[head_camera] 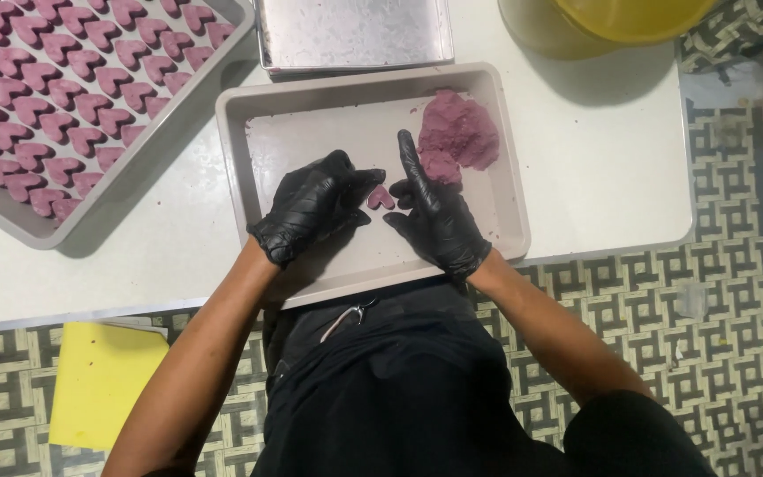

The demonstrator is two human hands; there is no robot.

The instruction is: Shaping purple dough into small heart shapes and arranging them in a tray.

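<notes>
Head view: looking straight down at a white table (593, 168) over a floor (717, 353) tiled in a green-and-cream geometric pattern.
Work tray: a beige rectangular tray (509, 177) at the table's near edge, its front rim overhanging toward the person.
Dough heart: a small purple heart-shaped piece (380, 197) lies on the tray floor, between the two gloved hands.
Left hand: the black-gloved left hand (311, 208) is curled, its fingertips pressed to the heart's left side; it pinches rather than fully encloses the piece.
Right hand: the black-gloved right hand (434, 212) is loosely open, index finger pointing up-tray, the other fingers touching the heart's right side.
Dough lump: a purple mass (457, 137) in the tray's far right corner, just beside the right index finger.
Filled tray: a grey tray (147, 141) at upper left, angled, packed with rows of purple hearts (55, 88).
Far edge: a metal pan (355, 34) touches the work tray's far rim; a yellow tub (611, 22) is at upper right.
Open room: bare tabletop to the right of the work tray.
Floor: a yellow sheet (103, 380) lies at lower left.
</notes>
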